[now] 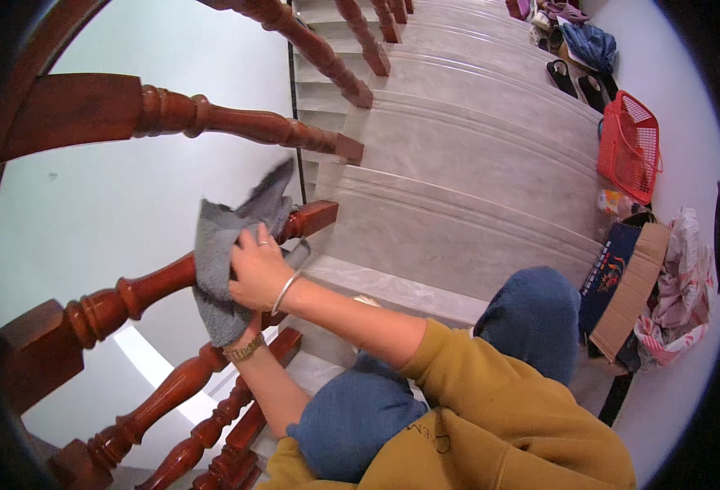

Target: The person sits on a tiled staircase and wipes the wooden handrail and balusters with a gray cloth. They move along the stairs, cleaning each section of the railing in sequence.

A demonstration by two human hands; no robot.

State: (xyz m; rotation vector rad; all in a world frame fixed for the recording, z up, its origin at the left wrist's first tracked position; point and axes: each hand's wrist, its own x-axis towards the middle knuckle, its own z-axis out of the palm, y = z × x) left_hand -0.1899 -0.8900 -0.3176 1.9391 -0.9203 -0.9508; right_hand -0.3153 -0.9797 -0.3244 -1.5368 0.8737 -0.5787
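Observation:
A grey cloth [216,245] is wrapped around the lower part of a turned, reddish-brown wooden baluster [157,282]. My right hand [259,269], with a ring and a silver bangle at the wrist, presses on the cloth from above, its fingers bent. My left hand [251,327], above a wristwatch, reaches in from below; the cloth and my right hand hide most of it, and its grip cannot be made out. One loose end of the cloth sticks up past the baluster.
Stone stair treads [458,147] fill the middle. More balusters [243,122] line the left. Along the right wall stand a red plastic basket [629,147], a bottle [614,202], an open cardboard box [629,288], plastic bags [678,294] and black slippers [562,78]. My knees are bent.

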